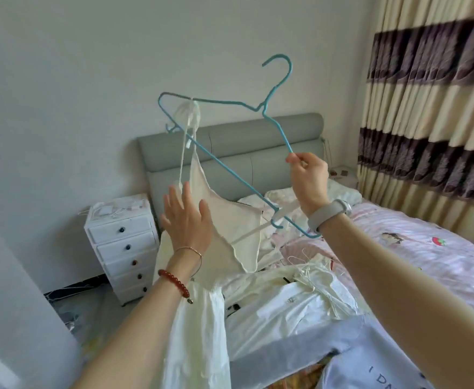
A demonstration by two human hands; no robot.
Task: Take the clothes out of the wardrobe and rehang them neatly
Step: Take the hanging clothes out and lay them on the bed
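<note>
Right hand [308,175] pinching hanger [230,164] (tilted), cream dress [230,220]

Cream slip dress half-hung on a tilted blue hanger above the bed

The right hand [308,178] pinches one sloping arm of the blue wire hanger [231,167], held up tilted with its hook toward the striped curtain [432,108]. One strap of the cream dress [224,220] loops over the hanger's far shoulder; the other strap crosses the lower end. The left hand [186,220], fingers spread, lies flat against the dress. Behind are the grey headboard [230,147], a white drawer chest [123,245] and heaped clothes on the bed [426,262].
</note>
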